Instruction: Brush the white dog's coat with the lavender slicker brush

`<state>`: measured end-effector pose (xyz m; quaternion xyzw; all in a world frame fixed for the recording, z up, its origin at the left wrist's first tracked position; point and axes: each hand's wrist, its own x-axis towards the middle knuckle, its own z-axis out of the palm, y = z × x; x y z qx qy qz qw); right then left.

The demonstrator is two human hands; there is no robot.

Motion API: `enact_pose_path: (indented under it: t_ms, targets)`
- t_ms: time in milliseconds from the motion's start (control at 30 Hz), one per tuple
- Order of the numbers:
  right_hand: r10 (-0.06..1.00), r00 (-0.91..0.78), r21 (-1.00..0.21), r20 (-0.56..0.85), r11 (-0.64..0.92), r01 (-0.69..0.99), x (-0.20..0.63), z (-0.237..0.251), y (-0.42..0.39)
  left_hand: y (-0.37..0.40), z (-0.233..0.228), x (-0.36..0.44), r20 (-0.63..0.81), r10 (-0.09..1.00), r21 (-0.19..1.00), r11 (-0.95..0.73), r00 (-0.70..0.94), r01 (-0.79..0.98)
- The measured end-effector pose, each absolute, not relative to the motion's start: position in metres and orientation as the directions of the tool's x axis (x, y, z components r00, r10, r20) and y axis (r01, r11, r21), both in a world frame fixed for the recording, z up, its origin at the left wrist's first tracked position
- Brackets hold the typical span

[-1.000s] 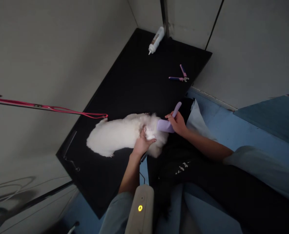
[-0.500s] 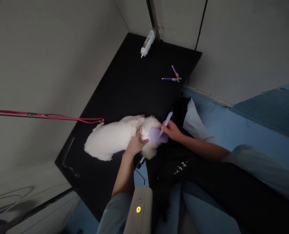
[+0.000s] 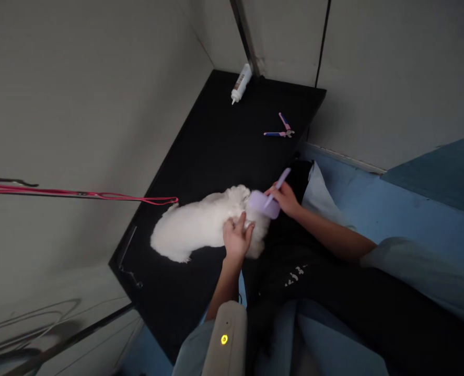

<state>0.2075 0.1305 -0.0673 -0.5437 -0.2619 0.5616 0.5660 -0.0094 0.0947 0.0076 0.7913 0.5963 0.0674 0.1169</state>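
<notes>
My left hand (image 3: 236,237) presses on the white dog (image 3: 200,225) lying on the black bench (image 3: 220,141), fingers spread apart over the fur. My right hand (image 3: 285,198) has its grip clamped on the purple brush (image 3: 264,202), set against the dog's fur near the bench edge.

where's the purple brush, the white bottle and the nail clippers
purple brush (image 3: 264,204), head view, on its flat lilac head
white bottle (image 3: 241,83), head view, on the middle of its body
nail clippers (image 3: 279,130), head view, near where the handles meet

Left hand (image 3: 236,237) lies flat, right hand (image 3: 285,198) clenched, forearms extended.
</notes>
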Motion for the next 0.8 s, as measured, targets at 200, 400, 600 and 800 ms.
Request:
enact_pose_path:
  t_ms: [200,400,600,800]
  targets:
    - [0.862,0.399,-0.941,-0.312,-0.223,-0.254,0.211,-0.059,0.15,0.093,-0.015,-0.029,-0.136,0.926,0.542,-0.228,0.352,0.809]
    - [0.974,0.08,-0.975,-0.211,-0.204,-0.092,0.202,-0.046,0.153,0.08,-0.03,-0.042,0.04,0.879,0.614,-0.396,0.475,0.683]
    - [0.972,0.178,-0.987,-0.153,-0.14,-0.081,0.201,-0.037,0.158,0.081,-0.036,-0.039,0.162,0.872,0.595,-0.459,0.461,0.659]
    - [0.889,0.392,-0.972,-0.237,-0.222,-0.084,0.203,-0.038,0.159,0.079,-0.036,-0.039,0.07,0.957,0.552,-0.272,0.281,0.788]
